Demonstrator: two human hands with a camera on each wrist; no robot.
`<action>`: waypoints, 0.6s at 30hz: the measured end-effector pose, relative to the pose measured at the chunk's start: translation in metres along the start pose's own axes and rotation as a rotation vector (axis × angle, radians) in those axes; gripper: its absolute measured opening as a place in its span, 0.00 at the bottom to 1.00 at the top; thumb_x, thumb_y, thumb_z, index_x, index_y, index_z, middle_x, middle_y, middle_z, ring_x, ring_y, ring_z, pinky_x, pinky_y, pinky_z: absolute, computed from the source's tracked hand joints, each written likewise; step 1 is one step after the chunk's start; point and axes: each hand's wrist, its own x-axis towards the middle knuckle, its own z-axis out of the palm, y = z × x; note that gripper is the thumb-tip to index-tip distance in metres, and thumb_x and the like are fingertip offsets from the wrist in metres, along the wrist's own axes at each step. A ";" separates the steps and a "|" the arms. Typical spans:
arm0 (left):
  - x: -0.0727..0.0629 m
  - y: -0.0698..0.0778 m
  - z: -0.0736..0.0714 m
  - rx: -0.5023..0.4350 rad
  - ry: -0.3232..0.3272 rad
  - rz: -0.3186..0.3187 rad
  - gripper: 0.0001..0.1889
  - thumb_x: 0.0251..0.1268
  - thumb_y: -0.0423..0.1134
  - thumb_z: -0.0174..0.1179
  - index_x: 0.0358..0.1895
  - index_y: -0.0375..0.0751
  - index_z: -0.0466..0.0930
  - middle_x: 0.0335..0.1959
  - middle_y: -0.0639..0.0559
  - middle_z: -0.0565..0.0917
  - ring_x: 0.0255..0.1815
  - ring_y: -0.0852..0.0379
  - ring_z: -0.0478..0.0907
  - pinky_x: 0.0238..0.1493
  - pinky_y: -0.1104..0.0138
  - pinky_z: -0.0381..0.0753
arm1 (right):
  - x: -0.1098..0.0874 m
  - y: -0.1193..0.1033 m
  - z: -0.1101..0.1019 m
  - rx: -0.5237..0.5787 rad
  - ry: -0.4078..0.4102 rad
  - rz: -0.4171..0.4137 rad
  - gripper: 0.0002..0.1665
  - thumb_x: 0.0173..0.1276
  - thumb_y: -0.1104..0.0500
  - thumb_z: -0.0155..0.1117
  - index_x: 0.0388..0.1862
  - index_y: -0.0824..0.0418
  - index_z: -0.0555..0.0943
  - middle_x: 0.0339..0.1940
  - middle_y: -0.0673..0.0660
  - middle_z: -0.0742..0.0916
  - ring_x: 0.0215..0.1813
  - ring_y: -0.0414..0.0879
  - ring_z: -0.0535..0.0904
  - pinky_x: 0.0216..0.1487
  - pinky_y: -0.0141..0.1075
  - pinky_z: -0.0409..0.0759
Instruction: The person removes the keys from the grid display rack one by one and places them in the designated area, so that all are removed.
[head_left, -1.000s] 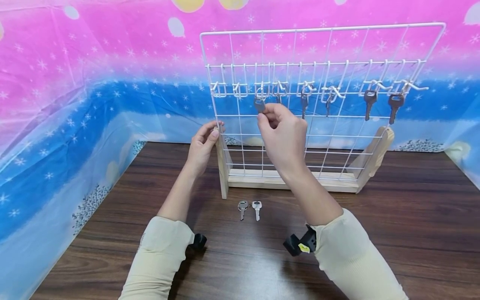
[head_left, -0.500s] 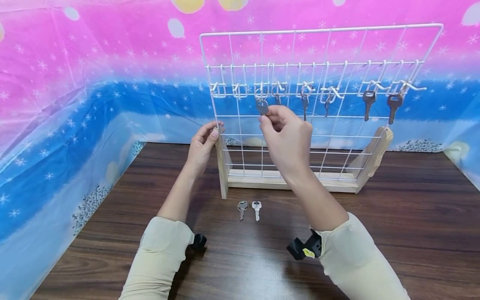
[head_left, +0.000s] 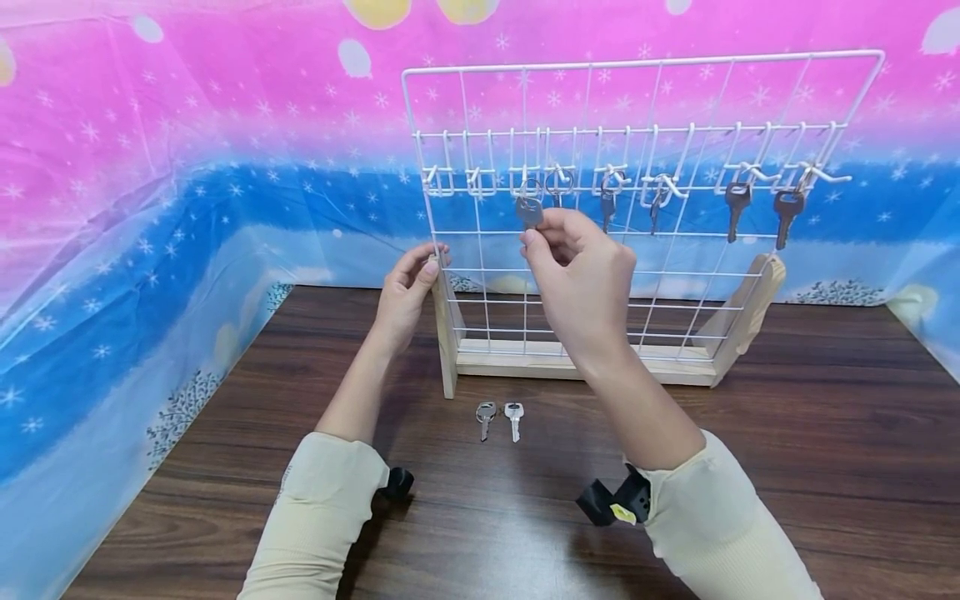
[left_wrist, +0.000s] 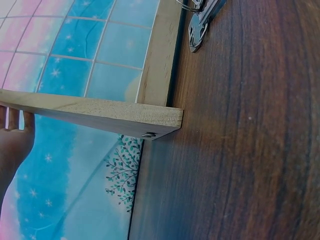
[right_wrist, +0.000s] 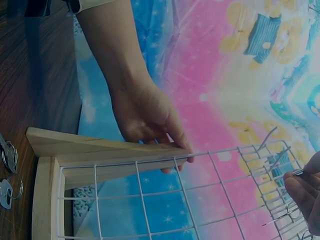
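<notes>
My right hand (head_left: pixel 585 287) pinches a key (head_left: pixel 528 211) between thumb and fingertips, in front of the white wire grid rack (head_left: pixel 645 60). The key's ring overlaps the third hook (head_left: pixel 522 177) from the left in the head view. At the rack's left side, my left hand (head_left: pixel 401 300) grips the top of the wooden side support (head_left: pixel 446 350), thumb on the near face and fingers behind. In the right wrist view the pinched key (right_wrist: pixel 298 172) shows only as a small metal edge at the fingertips. Two keys lie on the table, one a ringed key (head_left: pixel 485 419), the other a pale key (head_left: pixel 514 421).
Several keys hang on hooks to the right, among them a dark key (head_left: pixel 788 217) at the far right end. Two hooks at the left, including the leftmost hook (head_left: pixel 437 179), carry no key. A patterned cloth (head_left: pixel 225 208) stands behind the dark wooden table (head_left: pixel 480 533).
My right hand has shifted slightly right and down with the key, whose head moved a little to the right. The left hand and the keys on the table stay put.
</notes>
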 end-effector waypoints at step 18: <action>0.000 -0.001 0.000 0.035 -0.002 -0.001 0.16 0.70 0.30 0.48 0.56 0.24 0.67 0.47 0.56 0.78 0.51 0.57 0.74 0.53 0.64 0.72 | -0.012 -0.003 -0.015 0.111 0.017 0.041 0.04 0.59 0.71 0.62 0.34 0.70 0.82 0.28 0.58 0.87 0.31 0.44 0.84 0.35 0.32 0.80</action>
